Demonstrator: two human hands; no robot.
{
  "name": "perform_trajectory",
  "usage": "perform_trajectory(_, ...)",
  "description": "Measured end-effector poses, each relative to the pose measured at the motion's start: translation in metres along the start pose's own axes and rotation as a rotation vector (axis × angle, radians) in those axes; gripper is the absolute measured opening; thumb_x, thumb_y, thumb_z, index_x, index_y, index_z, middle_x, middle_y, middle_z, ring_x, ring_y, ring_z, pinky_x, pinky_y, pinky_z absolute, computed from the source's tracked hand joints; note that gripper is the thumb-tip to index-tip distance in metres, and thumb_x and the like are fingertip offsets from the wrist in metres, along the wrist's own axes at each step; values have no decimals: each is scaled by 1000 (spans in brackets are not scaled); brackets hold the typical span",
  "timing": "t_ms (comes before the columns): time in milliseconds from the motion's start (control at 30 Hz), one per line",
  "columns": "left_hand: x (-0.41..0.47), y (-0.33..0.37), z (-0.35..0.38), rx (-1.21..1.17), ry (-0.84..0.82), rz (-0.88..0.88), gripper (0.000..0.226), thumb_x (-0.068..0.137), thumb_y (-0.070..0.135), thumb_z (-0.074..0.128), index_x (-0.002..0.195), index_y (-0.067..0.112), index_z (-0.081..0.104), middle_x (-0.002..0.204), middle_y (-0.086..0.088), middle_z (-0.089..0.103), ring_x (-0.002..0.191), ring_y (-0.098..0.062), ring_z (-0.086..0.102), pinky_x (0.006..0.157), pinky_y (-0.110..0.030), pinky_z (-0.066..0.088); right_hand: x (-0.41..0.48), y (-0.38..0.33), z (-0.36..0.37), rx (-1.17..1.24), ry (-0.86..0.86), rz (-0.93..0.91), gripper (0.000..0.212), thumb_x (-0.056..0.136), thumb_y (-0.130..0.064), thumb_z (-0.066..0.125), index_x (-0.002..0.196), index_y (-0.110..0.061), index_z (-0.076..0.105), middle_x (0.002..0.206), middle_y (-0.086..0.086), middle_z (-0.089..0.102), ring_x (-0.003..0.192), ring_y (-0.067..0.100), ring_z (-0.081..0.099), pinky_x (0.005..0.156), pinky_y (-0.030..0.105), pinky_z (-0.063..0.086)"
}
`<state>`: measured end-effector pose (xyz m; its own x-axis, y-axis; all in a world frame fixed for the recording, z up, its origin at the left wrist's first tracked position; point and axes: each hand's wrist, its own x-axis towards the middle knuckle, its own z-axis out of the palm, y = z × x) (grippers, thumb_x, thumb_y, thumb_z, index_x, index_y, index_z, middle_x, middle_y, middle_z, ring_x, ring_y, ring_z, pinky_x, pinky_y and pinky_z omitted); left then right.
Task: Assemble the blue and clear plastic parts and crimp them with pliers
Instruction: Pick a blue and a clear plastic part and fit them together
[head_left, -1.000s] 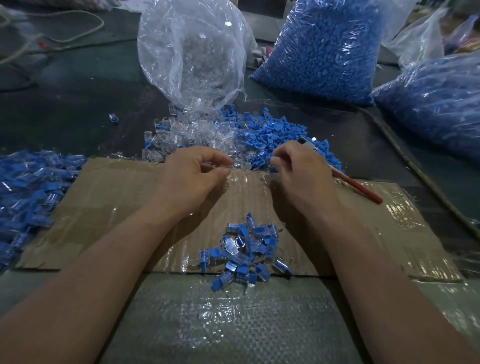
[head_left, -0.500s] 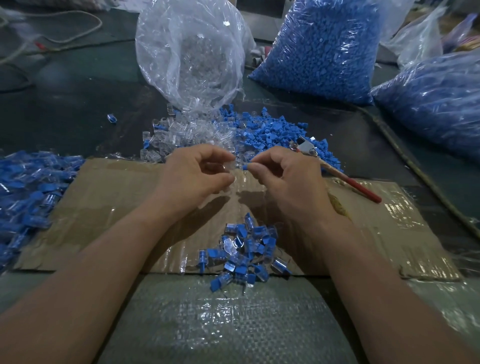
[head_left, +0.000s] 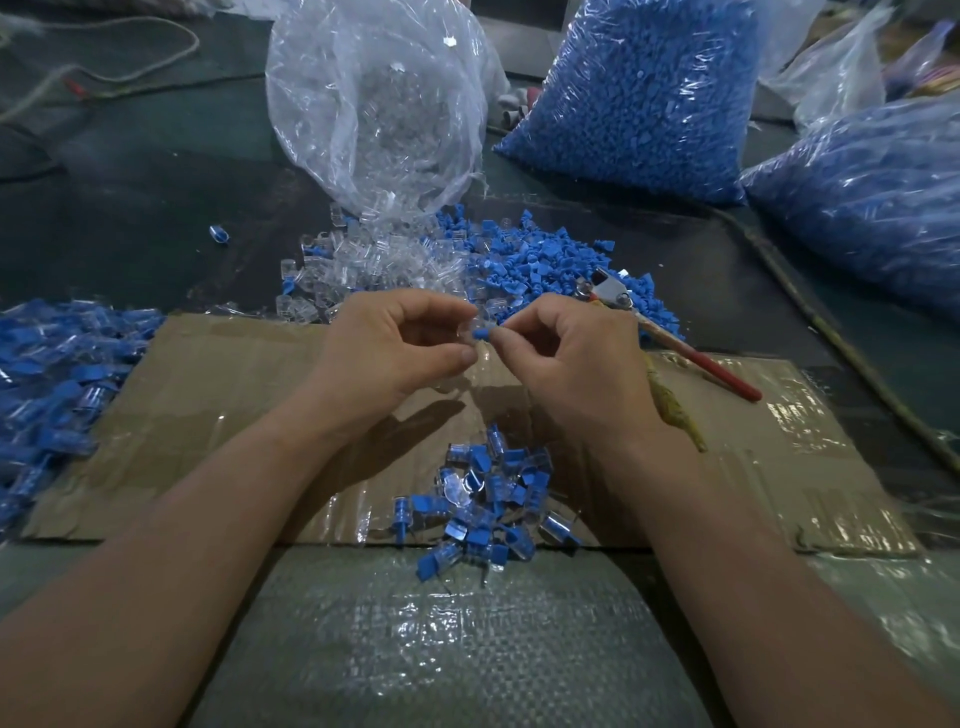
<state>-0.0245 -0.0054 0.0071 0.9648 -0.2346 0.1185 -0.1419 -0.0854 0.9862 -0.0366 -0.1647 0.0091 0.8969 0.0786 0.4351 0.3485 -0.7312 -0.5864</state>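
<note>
1. Cardboard sheet (head_left: 208, 415) lies on a dark table, an assembled pile (head_left: 488, 499) near its front edge.
2. Left hand (head_left: 395, 353) pinches a clear part (head_left: 466, 332); right hand (head_left: 566, 358) pinches a blue part (head_left: 483, 332), the two touching.
3. Pliers (head_left: 717, 371) lie beside the right hand.

Above the cardboard (head_left: 208, 395) the left hand (head_left: 400, 348) pinches a clear part (head_left: 466, 329) and the right hand (head_left: 571, 364) a blue part (head_left: 483, 333), the 2 parts touching. A heap of joined pieces (head_left: 488, 499) lies nearer; pliers (head_left: 670, 338) lie just beside the right hand.
</note>
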Motion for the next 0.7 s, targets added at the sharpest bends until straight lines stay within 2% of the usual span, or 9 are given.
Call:
perform_trajectory(67,0,0,0,6,7,1,30,69,-6,70,86,18,67,80,-3,71,69,-9,68,62,-17,54,0,0,0,2,-47,13,10,84,-26,65,78,-18,66,60,-16,55,54,3,53,56,29,50)
perform_trajectory(200,-1,0,1,-22,18,-26,28,68,-5,71,88,15,68,80,-6,72,71,-13,69,63,-19,55,-1,-2,0,92,-108,75,10,85,-26,63,78,-19,64,67,-6,64,61,9,61,61,38,54)
perform_trajectory(267,-1,-1,0,-74,38,-66,29,63,0,72,91,10,70,81,-7,72,75,-18,70,67,-27,57,-2,-3,-1,150,-100,104,10,85,-25,64,76,-21,62,68,-3,65,64,13,63,63,41,54)
perform_trajectory(367,-1,-1,-1,-137,55,-118,31,56,10,72,87,12,71,81,-9,72,78,-24,69,73,-38,56,-2,-5,-1,203,-73,106,10,85,-23,64,75,-21,62,68,-1,65,65,15,63,63,42,53)
perform_trajectory(433,-1,0,-1,-120,35,-105,30,55,11,72,85,13,70,81,-8,72,77,-21,70,71,-33,57,-2,-7,0,224,-67,100,9,85,-22,65,77,-17,63,68,-1,66,64,15,63,63,42,53)
perform_trajectory(500,-1,0,-1,-108,14,-88,29,54,11,72,83,15,69,80,-7,72,76,-19,70,68,-27,57,-2,-7,1,234,-78,95,8,84,-21,65,78,-17,63,69,-1,66,64,14,64,63,40,54)
perform_trajectory(633,-1,0,-1,-171,25,-109,25,56,8,71,81,15,72,82,-10,72,76,-23,70,68,-31,58,-1,-7,-2,359,-135,139,12,84,-17,63,76,-24,61,68,-5,65,64,8,65,64,27,56)
perform_trajectory(700,-1,0,-1,-209,29,-98,25,56,7,71,80,14,72,82,-9,72,76,-21,70,66,-27,57,-1,-6,-4,408,-152,150,14,85,-14,62,76,-24,62,68,-5,65,63,7,65,65,23,55)
